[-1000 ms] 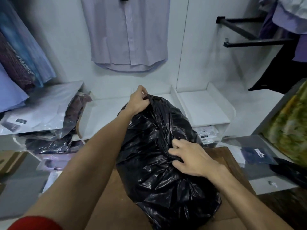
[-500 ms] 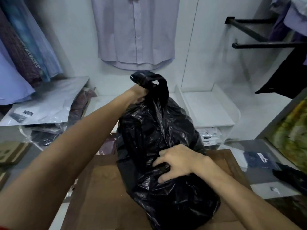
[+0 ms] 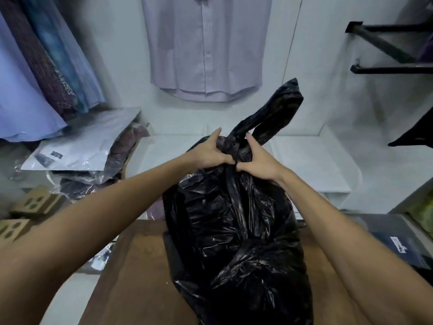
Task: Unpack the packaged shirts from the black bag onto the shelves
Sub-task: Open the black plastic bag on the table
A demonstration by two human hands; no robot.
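Fingers of both hands are curled in on the knot at the neck of the bag [image 3: 234, 231]: the left hand [image 3: 209, 152] pinches the gathered plastic from the left, the right hand [image 3: 256, 158] from the right, thumbs raised and knuckles almost touching. What the fingertips grip is buried in the folds, so the knot itself cannot be made out. A twisted tail of plastic [image 3: 276, 109] stands up and leans right above the hands.

The bag sits on a brown counter [image 3: 131, 277]; its lower end runs off the bottom edge, and its contents are hidden. Behind it lies a white shelf [image 3: 311, 165], bare on the right and partly covered by the bag. At left a stack of packaged shirts [image 3: 77, 153] lies on another shelf, its lower layers blurred. A pale shirt [image 3: 206, 48] hangs on the back wall, its collar cut off at the top. Black rails [image 3: 386, 69] jut from the right wall.

Half a second ago the right hand lay flat on the bag's side while the left alone held the top; now both meet at the neck, and the tail has swung from upright to the right.
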